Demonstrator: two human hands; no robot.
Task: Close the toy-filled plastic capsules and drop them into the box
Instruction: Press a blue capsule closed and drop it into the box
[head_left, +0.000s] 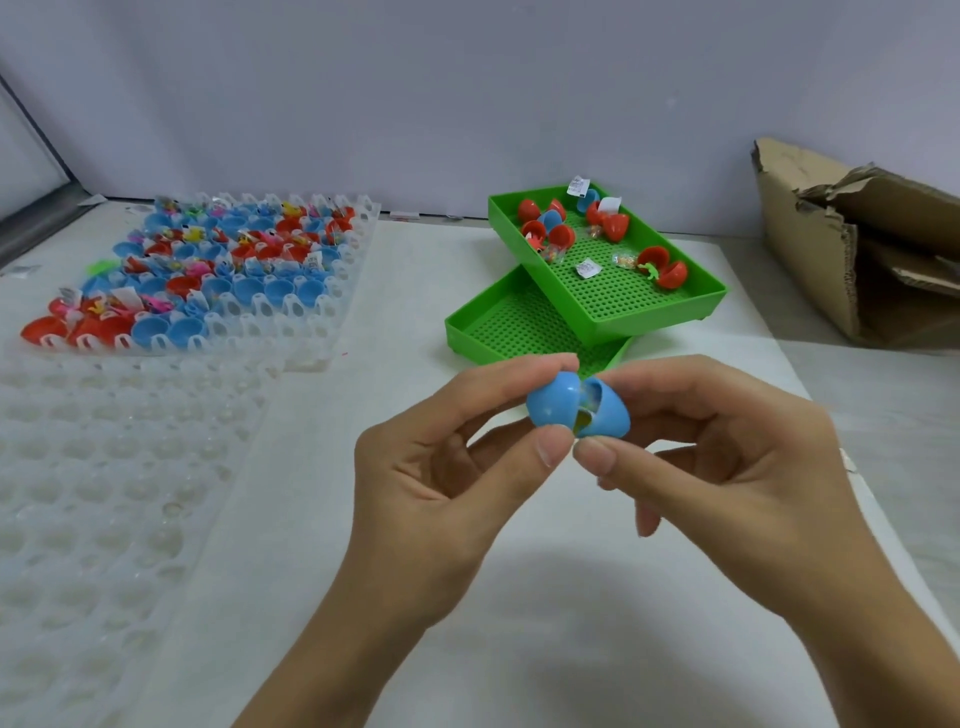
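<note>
Here, above the white table, you hold a blue capsule between both hands, its two halves not yet snapped together and a toy showing through the gap. Your left hand pinches one half, your right hand pinches the other, thumbs meeting below to press the seam. The cardboard box waits open at far right, within easy reach, while more filled capsules sit in the clear tray and the upper green tray.
</note>
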